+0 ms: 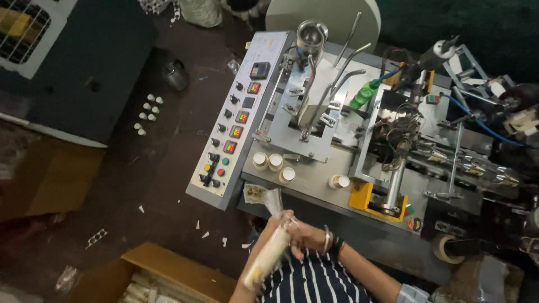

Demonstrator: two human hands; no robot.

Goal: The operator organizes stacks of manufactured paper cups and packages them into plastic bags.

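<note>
A long stack of paper cups in a clear plastic sleeve lies slanted along my left forearm, in front of my striped shirt. My left hand grips the sleeve near its upper end. Coming from the right with bangles on its wrist, my right hand holds the same upper part of the sleeve, touching the left hand. The loose twisted end of the plastic sticks up above both hands toward the machine's front edge.
A cup-making machine stands ahead, with a grey button panel on its left. Several paper cups sit on its table. An open cardboard box holding cup stacks is at lower left. A tape roll hangs at right.
</note>
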